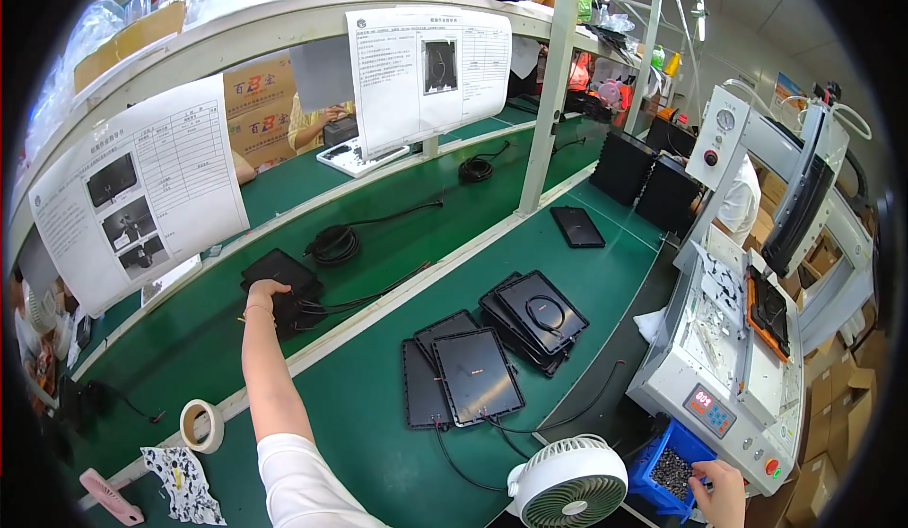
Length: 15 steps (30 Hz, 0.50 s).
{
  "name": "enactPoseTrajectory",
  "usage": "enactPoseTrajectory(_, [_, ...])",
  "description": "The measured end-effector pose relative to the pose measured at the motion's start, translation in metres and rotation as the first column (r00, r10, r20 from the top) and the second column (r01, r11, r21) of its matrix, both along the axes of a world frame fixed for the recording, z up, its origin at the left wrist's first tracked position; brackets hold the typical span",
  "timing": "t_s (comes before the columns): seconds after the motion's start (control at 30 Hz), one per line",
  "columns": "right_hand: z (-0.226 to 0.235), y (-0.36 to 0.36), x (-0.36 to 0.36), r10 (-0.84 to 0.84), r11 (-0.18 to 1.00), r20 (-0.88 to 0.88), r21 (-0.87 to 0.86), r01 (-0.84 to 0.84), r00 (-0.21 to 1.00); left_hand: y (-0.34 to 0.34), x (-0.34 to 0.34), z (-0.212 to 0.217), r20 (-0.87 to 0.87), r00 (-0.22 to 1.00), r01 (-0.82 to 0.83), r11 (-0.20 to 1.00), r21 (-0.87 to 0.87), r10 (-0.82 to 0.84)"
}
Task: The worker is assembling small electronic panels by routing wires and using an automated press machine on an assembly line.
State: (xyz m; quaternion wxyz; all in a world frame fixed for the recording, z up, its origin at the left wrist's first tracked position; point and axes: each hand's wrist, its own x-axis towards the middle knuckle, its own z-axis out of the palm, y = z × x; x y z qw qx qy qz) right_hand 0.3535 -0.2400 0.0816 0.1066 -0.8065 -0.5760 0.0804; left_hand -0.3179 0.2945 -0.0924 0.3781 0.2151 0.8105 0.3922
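Observation:
My left hand (262,294) reaches out over the green conveyor belt (397,244) and rests on a stack of black flat panels (282,280) with cables trailing to the right. My right hand (721,490) is at the lower right, fingers dipping toward a blue bin (673,471) of small dark screws. In front of me on the green bench (378,433) lie several black panels (478,375) with thin black cables, and a second pile (534,318) a little farther right.
A grey screw-fastening machine (747,367) stands at the right. A small white fan (567,485) sits at the near edge. A tape roll (200,424), a rag (184,483) and a pink object (111,497) lie at lower left. Instruction sheets (427,72) hang from the shelf. Another person (317,123) works across the belt.

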Motion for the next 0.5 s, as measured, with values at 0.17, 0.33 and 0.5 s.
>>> enactPoseTrajectory(0.17, [-0.02,-0.002,0.013,-0.017,0.979,0.015,0.203,0.014,1.0,-0.007,-0.013,-0.014,0.207,0.972,0.042,0.952,0.303,-0.108])
enactPoseTrajectory(0.33, [-0.022,-0.002,0.02,0.032,0.975,0.038,0.217,-0.04,0.999,-0.033,-0.006,-0.008,0.42,0.891,-0.021,0.908,0.419,-0.173])
enactPoseTrajectory(0.5, [-0.004,0.022,0.011,0.111,0.969,0.069,0.213,-0.123,0.991,-0.102,-0.001,0.0,0.625,0.704,-0.061,0.848,0.526,-0.337])
